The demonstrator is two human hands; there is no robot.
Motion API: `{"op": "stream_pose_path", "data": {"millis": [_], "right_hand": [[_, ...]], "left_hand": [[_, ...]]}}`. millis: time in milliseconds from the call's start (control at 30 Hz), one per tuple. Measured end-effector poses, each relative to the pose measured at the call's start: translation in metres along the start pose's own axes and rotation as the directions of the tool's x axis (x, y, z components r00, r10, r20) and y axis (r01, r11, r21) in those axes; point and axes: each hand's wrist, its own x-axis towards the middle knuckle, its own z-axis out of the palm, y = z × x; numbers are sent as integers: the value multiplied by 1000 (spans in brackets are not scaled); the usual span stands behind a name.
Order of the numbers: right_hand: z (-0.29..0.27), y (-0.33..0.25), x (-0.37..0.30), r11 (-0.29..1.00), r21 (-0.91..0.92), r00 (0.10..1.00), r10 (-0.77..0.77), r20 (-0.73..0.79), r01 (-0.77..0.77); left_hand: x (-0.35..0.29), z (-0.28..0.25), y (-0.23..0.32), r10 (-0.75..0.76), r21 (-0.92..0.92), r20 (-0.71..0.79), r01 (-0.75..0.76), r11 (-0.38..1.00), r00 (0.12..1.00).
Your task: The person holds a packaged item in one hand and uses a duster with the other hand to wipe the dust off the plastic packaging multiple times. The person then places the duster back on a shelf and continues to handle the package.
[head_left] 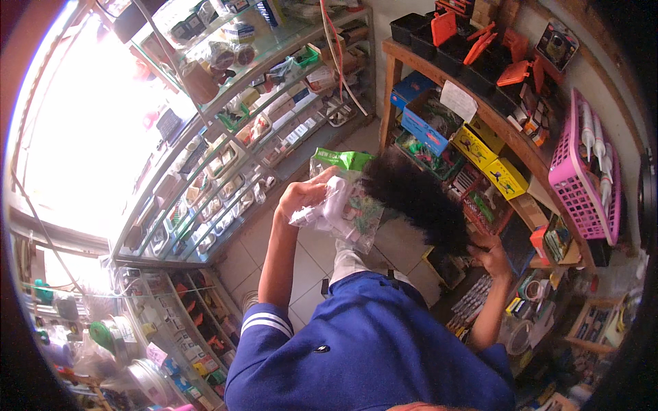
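My left hand (303, 197) is closed on a clear plastic packet (367, 218) with a green header. A white plastic part, looking like a pipe or tap fitting (334, 205), shows through the film; its exact kind is unclear. My right hand (492, 256) grips the end of a fluffy black duster (419, 200). Its handle is mostly hidden by the fingers and bristles. The duster's far end lies right beside the packet, and I cannot tell whether they touch.
On the left stands a glass display case (226, 147) full of small boxed goods. A wooden shelf (473, 89) on the right holds orange-lidded black boxes and yellow cartons (488, 154). Beside it hangs a pink basket (574, 181) with white tubes. Tiled floor (305, 270) lies between.
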Motion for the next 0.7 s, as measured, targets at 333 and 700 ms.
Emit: {"op": "stream_pose_path", "data": {"millis": [333,700], "right_hand": [[-2,4,-5,973,-105,974,-192,117,205],[-3,-10,-8,981,-125,986,-138,94,149]], "left_hand": [[8,2,-7,-78,-75,145,90,993,986],[3,10,-13,14,209,-262,43,977,965]]}}
